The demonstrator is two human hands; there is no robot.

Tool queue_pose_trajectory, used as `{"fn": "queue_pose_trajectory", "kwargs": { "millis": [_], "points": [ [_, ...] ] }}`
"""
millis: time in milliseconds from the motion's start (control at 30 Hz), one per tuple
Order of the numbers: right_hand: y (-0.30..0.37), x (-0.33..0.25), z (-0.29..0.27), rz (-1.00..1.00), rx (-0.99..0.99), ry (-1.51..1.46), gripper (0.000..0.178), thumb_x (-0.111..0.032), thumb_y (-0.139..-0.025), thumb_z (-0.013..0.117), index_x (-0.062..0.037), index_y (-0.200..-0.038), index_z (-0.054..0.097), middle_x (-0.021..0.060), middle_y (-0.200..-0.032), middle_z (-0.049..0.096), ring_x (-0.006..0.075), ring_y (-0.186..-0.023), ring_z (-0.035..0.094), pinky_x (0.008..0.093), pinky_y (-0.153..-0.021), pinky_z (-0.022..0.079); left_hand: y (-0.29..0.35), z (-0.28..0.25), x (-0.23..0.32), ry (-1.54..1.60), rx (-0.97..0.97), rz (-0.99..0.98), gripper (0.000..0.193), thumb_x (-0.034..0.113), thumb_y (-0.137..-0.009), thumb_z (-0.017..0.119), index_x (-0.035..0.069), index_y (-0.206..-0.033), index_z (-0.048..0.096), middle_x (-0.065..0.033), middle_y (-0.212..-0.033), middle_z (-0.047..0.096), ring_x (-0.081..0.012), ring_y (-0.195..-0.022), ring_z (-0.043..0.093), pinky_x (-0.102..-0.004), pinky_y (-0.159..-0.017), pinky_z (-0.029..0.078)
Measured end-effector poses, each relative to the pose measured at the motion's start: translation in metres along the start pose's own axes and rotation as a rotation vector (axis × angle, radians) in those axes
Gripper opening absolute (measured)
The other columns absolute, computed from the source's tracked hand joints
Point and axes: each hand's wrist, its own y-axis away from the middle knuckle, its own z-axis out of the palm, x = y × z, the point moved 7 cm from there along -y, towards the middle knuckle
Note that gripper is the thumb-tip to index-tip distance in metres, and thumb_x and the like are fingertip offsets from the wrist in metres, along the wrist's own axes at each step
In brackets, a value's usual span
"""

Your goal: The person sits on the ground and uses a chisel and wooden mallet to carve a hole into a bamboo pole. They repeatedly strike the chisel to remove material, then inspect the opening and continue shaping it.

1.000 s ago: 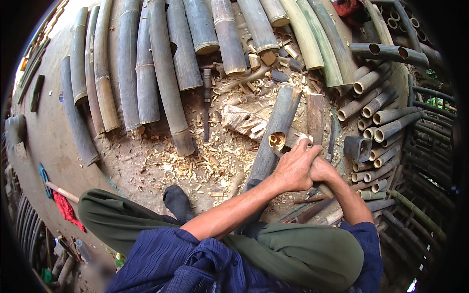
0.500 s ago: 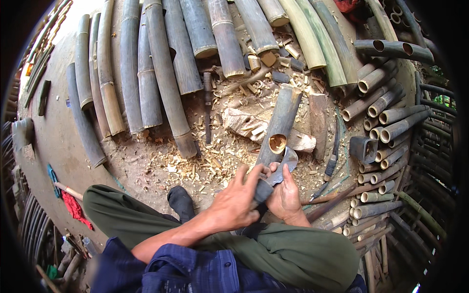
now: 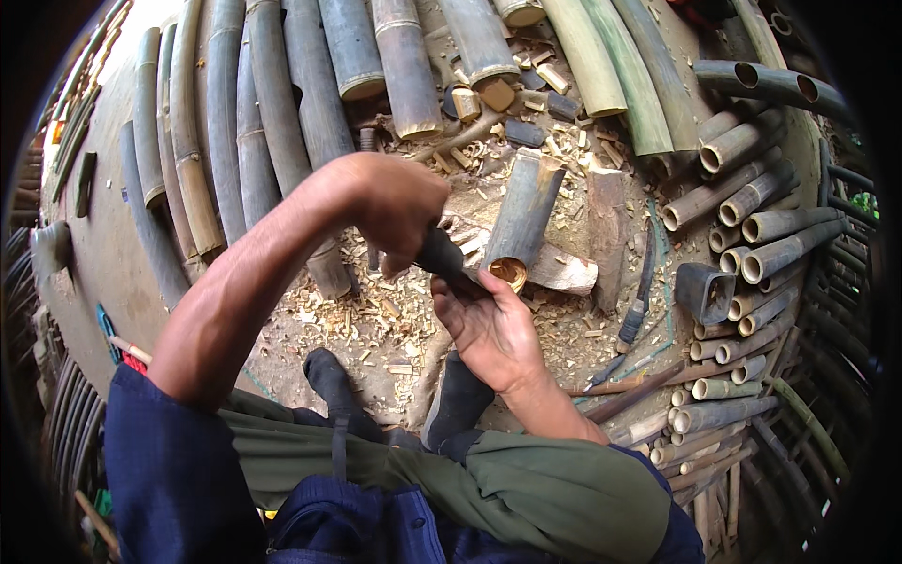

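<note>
My left hand (image 3: 399, 207), its arm raised and bent across from the left, is closed around the dark handle of a knife (image 3: 440, 256). The blade runs down from the handle to my right hand (image 3: 493, 334), seen nearly edge-on, so its shape hardly shows. That hand is palm up, with the blade between its thumb and fingers. Just beyond the fingers lies a thick grey bamboo tube (image 3: 524, 211), its carved pale mouth toward me. The tube leans across a rough wood block (image 3: 562, 273).
Long bamboo poles (image 3: 225, 122) lie side by side beyond my hands. Shavings (image 3: 376, 329) cover the ground. Stacked short bamboo tubes (image 3: 761, 268) and a dark square container (image 3: 705, 293) stand on the right. A dark-handled tool (image 3: 631, 327) lies nearer, and my feet (image 3: 329, 381) are below.
My left hand has swung up and forward with the knife handle, elbow lifted. The right palm has turned upward and shifted left. The blade now shows edge-on instead of its broad face.
</note>
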Motion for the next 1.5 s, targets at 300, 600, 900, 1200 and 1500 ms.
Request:
{"fn": "queue_pose_trajectory", "kwargs": {
  "millis": [300, 600, 900, 1200, 1500],
  "points": [
    [0.021, -0.012, -0.028, 0.043, 0.476, 0.639, 0.046, -0.031, -0.098, 0.067, 0.0123, -0.114, 0.061, 0.0234, -0.095, 0.071, 0.0369, -0.076, 0.076, 0.0454, -0.068, 0.066, 0.005, 0.163, 0.001, 0.923, 0.057, -0.031, 0.031, 0.018, -0.077, 0.088, 0.000, -0.098, 0.072, -0.0055, -0.076, 0.072, -0.0158, -0.068, 0.064, -0.0362, -0.063, 0.052],
    [0.059, -0.082, -0.018, -0.013, 0.663, 1.909, 0.055, -0.041, -0.094, 0.051, 0.0072, -0.078, 0.073, 0.0215, -0.065, 0.068, 0.0296, -0.056, 0.069, 0.0418, -0.052, 0.056, -0.049, 0.240, 0.154, 1.300, 0.680, -0.225, 0.038, 0.018, -0.085, 0.086, -0.003, -0.108, 0.065, -0.0124, -0.083, 0.070, -0.0243, -0.075, 0.068, -0.0420, -0.072, 0.056],
    [0.045, -0.045, -0.027, -0.060, 0.573, 1.503, 0.043, -0.030, -0.105, 0.053, 0.0041, -0.090, 0.074, 0.0126, -0.079, 0.074, 0.0205, -0.068, 0.071, 0.0346, -0.056, 0.060, -0.029, 0.273, 0.078, 1.436, 0.597, -0.083, 0.053, 0.019, -0.077, 0.092, 0.000, -0.121, 0.070, -0.0072, -0.104, 0.075, -0.0155, -0.091, 0.069, -0.0326, -0.087, 0.057],
    [0.004, -0.006, -0.006, -0.308, 0.087, 0.492, 0.038, -0.033, -0.111, 0.055, 0.0015, -0.126, 0.063, 0.0152, -0.113, 0.072, 0.0273, -0.105, 0.074, 0.0470, -0.097, 0.063, 0.047, 0.069, 0.016, -0.013, 0.778, -0.317, 0.012, 0.008, -0.071, 0.074, 0.008, -0.083, 0.077, -0.0136, -0.072, 0.074, -0.0316, -0.071, 0.076, -0.0468, -0.070, 0.059],
    [0.023, 0.014, -0.011, -0.204, 0.065, 0.477, 0.050, -0.051, -0.112, 0.048, -0.0076, -0.134, 0.060, 0.0046, -0.118, 0.070, 0.0164, -0.108, 0.065, 0.0398, -0.100, 0.050, 0.033, 0.064, 0.104, -0.332, 0.454, -0.225, 0.025, 0.024, -0.091, 0.073, 0.002, -0.081, 0.068, -0.0112, -0.076, 0.072, -0.0237, -0.067, 0.072, -0.0461, -0.062, 0.056]
  ]
}}
